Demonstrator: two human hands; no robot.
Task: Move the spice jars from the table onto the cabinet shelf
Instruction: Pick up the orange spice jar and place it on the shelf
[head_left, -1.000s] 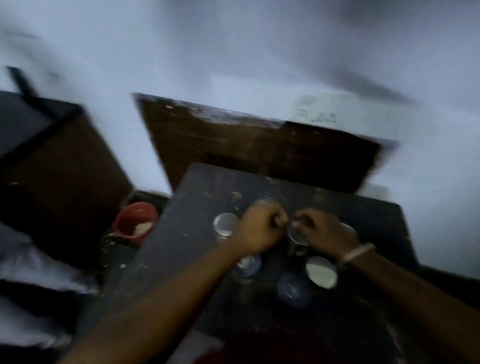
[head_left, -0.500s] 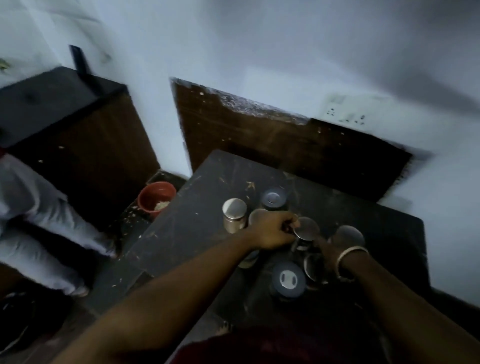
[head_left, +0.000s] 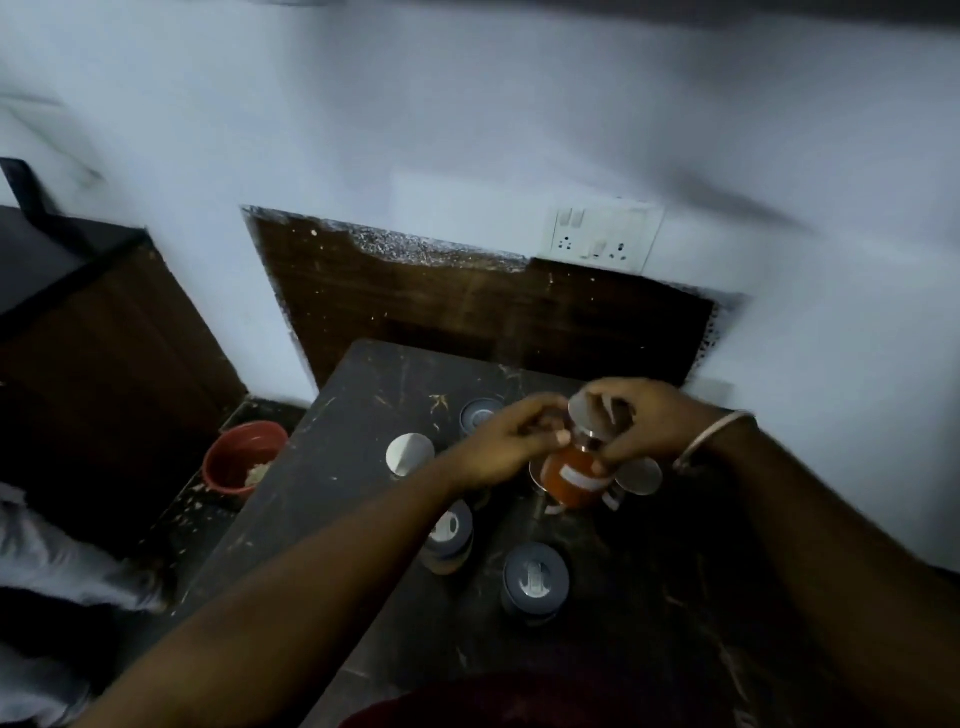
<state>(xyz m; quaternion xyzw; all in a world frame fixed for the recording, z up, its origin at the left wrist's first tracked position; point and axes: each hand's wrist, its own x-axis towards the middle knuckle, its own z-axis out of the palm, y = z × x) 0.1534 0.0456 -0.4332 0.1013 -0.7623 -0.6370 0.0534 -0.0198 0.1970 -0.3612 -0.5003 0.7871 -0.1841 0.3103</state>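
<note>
A jar of orange-red spice (head_left: 571, 475) with a steel lid is tilted and lifted a little above the dark table (head_left: 363, 415). My right hand (head_left: 644, 421) grips it around the neck and lid. My left hand (head_left: 506, 447) pinches the jar's neck from the left side. Several other jars stand on the table: a steel-lidded one (head_left: 410, 454) to the left, a grey-lidded one (head_left: 480, 414) behind my left hand, two grey-lidded ones (head_left: 449, 535) (head_left: 535, 579) nearer me, and a steel-lidded one (head_left: 641, 475) under my right wrist.
A red bowl (head_left: 241, 460) with pale contents sits on the floor left of the table. A dark wooden cabinet (head_left: 104, 332) stands at the far left. A switch and socket plate (head_left: 602, 234) is on the white wall behind. Pale cloth (head_left: 47, 561) lies at lower left.
Both hands have lifted the orange-red jar off the table and tilted it; before, they were down among the jars. The camera has shifted.
</note>
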